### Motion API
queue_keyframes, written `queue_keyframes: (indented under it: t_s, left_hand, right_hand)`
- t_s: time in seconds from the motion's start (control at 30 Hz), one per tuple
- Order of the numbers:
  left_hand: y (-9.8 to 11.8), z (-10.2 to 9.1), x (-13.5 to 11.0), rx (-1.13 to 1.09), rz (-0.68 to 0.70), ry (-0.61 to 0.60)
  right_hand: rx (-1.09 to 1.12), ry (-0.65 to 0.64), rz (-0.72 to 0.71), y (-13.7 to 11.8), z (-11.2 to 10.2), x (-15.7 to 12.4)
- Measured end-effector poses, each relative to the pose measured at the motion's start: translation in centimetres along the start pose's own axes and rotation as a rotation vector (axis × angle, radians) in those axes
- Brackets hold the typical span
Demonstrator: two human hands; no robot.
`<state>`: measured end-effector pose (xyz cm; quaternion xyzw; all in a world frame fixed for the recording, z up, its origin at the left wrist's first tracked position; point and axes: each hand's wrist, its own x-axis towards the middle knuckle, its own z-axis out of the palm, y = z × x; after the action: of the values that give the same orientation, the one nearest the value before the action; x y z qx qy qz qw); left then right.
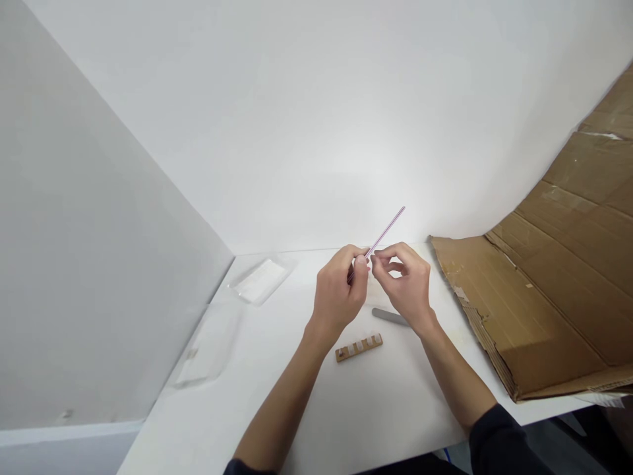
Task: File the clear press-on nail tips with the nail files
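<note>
My left hand (pixel 341 284) pinches a thin purple-and-white stick, like a narrow straw (pixel 388 229), between thumb and fingers. The stick slants up to the right, its lower end partly hidden by that hand. Close beside it, my right hand (pixel 404 277) has thumb and forefinger brought together near the stick; whatever sits between those fingertips is too small to make out. Below both hands, a small brown strip (pixel 353 353) with several whitish pieces in a row lies on the table. A grey, rounded bar-like object (pixel 388 316) lies partly behind my right wrist.
Two clear plastic bags lie on the white table (pixel 306 429): one bag (pixel 262 280) at the back left with white content, another bag (pixel 208 349) nearer. A large opened cardboard box (pixel 539 297) takes up the right side. White walls (pixel 321 132) enclose the back and left.
</note>
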<state>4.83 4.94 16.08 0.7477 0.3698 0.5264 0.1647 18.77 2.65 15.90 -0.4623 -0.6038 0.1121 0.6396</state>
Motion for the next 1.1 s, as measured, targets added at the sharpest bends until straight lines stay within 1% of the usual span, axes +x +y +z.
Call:
queue_keyframes:
  t_s: [0.23, 0.3, 0.5, 0.7, 0.8, 1.0, 1.1]
  left_hand:
    - [0.08, -0.28, 0.06, -0.027, -0.001, 0.008]
    - [0.09, -0.28, 0.05, -0.031, -0.011, 0.006]
    - [-0.01, -0.36, 0.05, -0.047, -0.039, 0.000]
    - [-0.19, -0.46, 0.18, -0.046, -0.033, -0.004]
    - [-0.13, -0.38, 0.22, -0.037, -0.035, -0.006]
    - [-0.07, -0.11, 0.10, -0.015, -0.026, -0.009]
    - [0.22, -0.07, 0.13, -0.021, -0.049, 0.046]
  right_hand:
    - [0.217, -0.086, 0.178, 0.36, -0.07, 0.02]
    - [0.243, -0.098, 0.189, 0.43, -0.15, 0.13]
    - [0.260, -0.109, 0.148, 0.55, -0.18, 0.13]
    - [0.319, -0.136, 0.204, 0.62, -0.14, 0.27]
    - [0.260, -0.106, 0.199, 0.74, -0.01, 0.23]
    - [0.126, -0.046, 0.133, 0.52, 0.47, -0.10]
    - [0.102, 0.039, 0.161, 0.55, 0.34, 0.03]
